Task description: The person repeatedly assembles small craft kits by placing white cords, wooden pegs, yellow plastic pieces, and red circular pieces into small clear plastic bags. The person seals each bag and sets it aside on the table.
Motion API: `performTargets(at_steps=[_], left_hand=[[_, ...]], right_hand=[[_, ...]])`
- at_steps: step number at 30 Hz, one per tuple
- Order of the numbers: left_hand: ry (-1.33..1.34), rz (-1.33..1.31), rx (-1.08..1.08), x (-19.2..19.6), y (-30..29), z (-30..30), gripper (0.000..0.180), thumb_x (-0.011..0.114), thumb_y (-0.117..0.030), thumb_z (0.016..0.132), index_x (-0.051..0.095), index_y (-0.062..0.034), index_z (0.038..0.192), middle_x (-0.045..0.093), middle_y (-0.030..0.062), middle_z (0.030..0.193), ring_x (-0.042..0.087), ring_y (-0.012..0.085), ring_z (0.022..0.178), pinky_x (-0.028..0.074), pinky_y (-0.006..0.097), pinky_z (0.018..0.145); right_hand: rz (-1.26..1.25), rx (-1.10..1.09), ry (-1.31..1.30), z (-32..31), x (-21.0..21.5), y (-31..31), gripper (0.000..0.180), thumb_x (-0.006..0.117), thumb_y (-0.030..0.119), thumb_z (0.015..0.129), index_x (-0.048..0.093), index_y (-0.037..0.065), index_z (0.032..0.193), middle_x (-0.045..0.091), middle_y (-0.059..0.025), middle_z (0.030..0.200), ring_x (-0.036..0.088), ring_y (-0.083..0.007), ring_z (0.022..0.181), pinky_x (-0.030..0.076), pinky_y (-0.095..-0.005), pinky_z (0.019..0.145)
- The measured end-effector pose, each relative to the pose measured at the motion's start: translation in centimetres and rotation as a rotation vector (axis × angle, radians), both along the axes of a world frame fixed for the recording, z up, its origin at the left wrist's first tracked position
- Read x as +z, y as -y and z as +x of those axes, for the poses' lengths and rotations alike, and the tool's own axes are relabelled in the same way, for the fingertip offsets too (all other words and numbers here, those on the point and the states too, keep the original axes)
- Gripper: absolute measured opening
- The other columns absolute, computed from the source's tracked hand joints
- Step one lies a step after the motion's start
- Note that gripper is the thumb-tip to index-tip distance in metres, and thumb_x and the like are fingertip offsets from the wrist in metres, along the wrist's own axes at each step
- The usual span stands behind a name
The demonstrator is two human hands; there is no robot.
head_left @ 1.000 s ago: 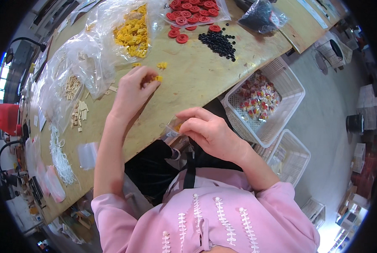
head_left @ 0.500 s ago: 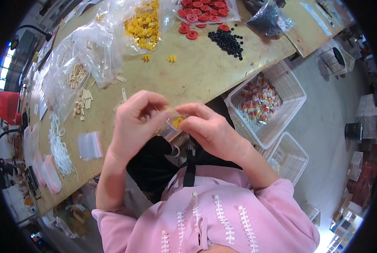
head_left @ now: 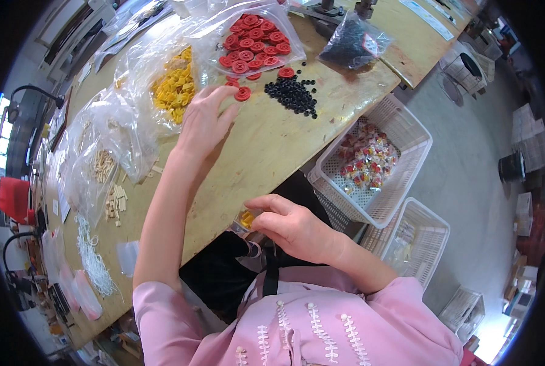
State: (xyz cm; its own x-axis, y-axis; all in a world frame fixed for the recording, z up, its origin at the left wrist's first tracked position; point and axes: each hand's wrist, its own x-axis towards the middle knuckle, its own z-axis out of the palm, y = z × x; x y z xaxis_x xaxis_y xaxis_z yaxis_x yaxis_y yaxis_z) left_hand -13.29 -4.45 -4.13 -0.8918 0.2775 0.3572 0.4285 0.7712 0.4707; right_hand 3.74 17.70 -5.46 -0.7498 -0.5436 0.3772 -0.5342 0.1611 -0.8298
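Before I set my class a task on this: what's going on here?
Someone in a pink top is handling small parts at a table. Their left hand is at a red disc on the tabletop. Their right hand holds a small clear bag with yellow pieces inside. Beside the table, a white basket contains small packets.

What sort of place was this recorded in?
Probably a small-parts packing workshop: red discs and black rings lie in bulk on a worn bench, and a white crate beside it holds many small clear packets.
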Motion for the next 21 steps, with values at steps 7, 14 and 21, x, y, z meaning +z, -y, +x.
performTargets(at_steps=[7, 14, 21], left_hand=[[0.048, -0.183, -0.051, -0.5, -1.6, -3.5, 0.035, 0.078, -0.028, 0.09, 0.075, -0.0077, 0.119, 0.07, 0.0178, 0.121, 0.066, 0.0399, 0.115, 0.053, 0.046, 0.1], [0.246, -0.023, -0.096, 0.5, -0.6, -0.3, 0.038, 0.082, -0.018, 0.087, 0.073, -0.0039, 0.122, 0.068, 0.0144, 0.119, 0.07, 0.0308, 0.103, 0.057, 0.041, 0.089], [0.25, -0.021, 0.055, 2.0, -0.1, 2.2, 0.037, 0.08, -0.011, 0.087, 0.071, -0.0007, 0.122, 0.067, 0.0152, 0.113, 0.07, 0.0261, 0.099, 0.057, 0.037, 0.085]], right_hand=[[-0.013, -0.056, 0.041, -0.6, -1.0, -2.4, 0.014, 0.074, -0.001, 0.092, 0.067, 0.002, 0.104, 0.065, -0.0189, 0.128, 0.07, -0.0353, 0.11, 0.061, -0.0381, 0.09], [0.004, -0.046, 0.053, -1.0, -1.7, -3.0, 0.011, 0.073, 0.002, 0.095, 0.067, 0.001, 0.105, 0.065, -0.0176, 0.129, 0.069, -0.0355, 0.11, 0.06, -0.0388, 0.09], [-0.001, -0.038, 0.07, -0.7, -1.8, -3.1, 0.011, 0.073, 0.002, 0.096, 0.068, 0.002, 0.105, 0.066, -0.017, 0.13, 0.069, -0.0352, 0.111, 0.06, -0.0387, 0.091]])
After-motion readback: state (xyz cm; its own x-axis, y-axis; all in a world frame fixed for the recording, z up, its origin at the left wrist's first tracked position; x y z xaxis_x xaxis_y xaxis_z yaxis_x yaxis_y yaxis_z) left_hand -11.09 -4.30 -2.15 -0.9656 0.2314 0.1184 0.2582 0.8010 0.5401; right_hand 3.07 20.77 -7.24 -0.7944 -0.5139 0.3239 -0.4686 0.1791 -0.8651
